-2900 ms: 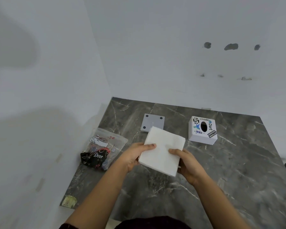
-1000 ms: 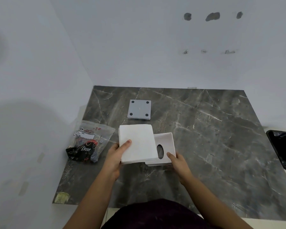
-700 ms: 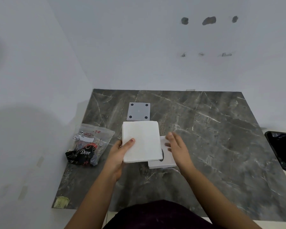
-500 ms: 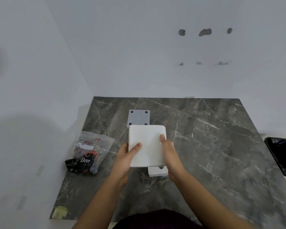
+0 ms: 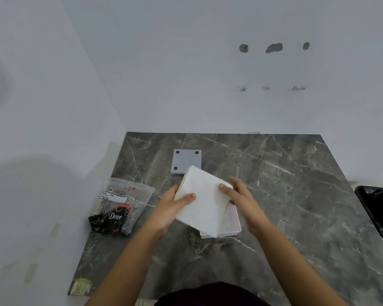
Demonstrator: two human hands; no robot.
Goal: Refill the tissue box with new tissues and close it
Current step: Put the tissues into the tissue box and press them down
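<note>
A white stack of tissues [image 5: 202, 199] is tilted over the open white tissue box [image 5: 230, 226], which lies upside down on the dark marble table [image 5: 285, 195]. My left hand [image 5: 170, 208] grips the stack's left edge with the thumb on top. My right hand [image 5: 241, 199] presses its right edge, fingers spread. The stack hides most of the box; only its near right corner shows. The grey box lid [image 5: 186, 161], with black feet at its corners, lies flat behind the stack.
A clear plastic pouch with a dark Dove wrapper [image 5: 119, 208] lies at the table's left side. A black bin [image 5: 378, 210] stands off the right edge. White walls close the left and back. A yellowish sticker [image 5: 81, 286] marks the near left corner.
The stack has gone from lying flat over the box to tilted, rotated clockwise, its near corner dipping toward the box. My right hand shifted to the stack's right edge.
</note>
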